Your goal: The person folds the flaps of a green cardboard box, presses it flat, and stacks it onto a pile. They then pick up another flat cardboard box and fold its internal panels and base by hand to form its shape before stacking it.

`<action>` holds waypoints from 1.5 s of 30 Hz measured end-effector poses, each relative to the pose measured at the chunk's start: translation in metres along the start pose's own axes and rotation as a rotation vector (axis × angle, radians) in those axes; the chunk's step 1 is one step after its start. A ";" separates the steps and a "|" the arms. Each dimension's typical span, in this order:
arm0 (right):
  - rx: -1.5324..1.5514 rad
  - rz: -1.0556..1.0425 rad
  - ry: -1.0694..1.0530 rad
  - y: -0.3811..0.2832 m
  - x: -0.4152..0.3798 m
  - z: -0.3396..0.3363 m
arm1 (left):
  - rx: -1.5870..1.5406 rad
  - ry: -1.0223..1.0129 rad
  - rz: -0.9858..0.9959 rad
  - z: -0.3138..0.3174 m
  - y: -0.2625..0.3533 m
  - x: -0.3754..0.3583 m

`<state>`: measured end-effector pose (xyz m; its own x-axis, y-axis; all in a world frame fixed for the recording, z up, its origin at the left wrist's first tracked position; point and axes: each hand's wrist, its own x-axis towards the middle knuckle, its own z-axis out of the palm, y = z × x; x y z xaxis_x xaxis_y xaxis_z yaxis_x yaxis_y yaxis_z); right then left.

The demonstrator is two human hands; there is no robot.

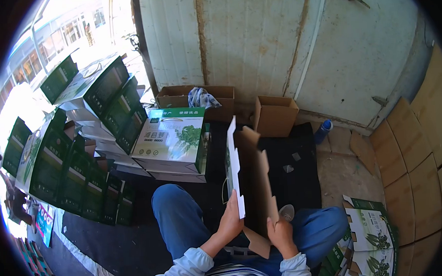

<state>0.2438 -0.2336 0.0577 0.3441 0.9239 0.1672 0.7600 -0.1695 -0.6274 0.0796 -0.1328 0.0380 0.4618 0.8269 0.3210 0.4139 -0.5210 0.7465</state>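
Between my knees stands a cardboard box (253, 181), partly unfolded, with its brown inside facing up and its notched edges apart. My left hand (229, 221) grips the near end of its left panel, which shows a white edge and a thin cord handle on the outer side. On the opposite brown panel, my right hand (282, 233) is closed around the near edge. A brown flap (256, 243) sticks out at the near end between my hands. The bottom of the box is hidden in shadow.
Stacked green-and-white printed boxes (168, 140) stand to the left. Flat printed cartons (371, 230) lie at the right, beside stacked brown cardboard (408, 178). Ahead are an open brown carton (275, 117), another carton holding a cloth (201, 98), and a blue bottle (323, 131).
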 end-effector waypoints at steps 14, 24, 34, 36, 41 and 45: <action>-0.058 0.115 0.083 0.029 0.053 0.009 | 0.387 -0.255 0.194 -0.013 0.011 -0.005; -0.002 0.140 0.146 0.038 0.054 0.018 | 0.365 -0.316 0.246 -0.021 0.009 -0.003; -0.326 -0.359 0.279 -0.041 0.088 -0.051 | 0.316 -0.263 0.213 -0.015 -0.003 -0.013; -0.634 -0.594 0.176 -0.052 0.112 -0.044 | 0.293 -0.266 0.214 -0.016 -0.002 -0.013; -0.973 -0.429 -0.428 -0.040 0.175 -0.010 | 0.314 -0.290 0.210 -0.021 0.003 -0.012; -0.777 -0.348 -0.191 -0.019 0.234 0.005 | 0.335 -0.343 0.192 -0.023 0.006 -0.015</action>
<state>0.3075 -0.0123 0.1052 -0.0228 0.9966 0.0791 0.9895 0.0112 0.1438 0.0569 -0.1434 0.0508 0.7618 0.6217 0.1822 0.4991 -0.7425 0.4468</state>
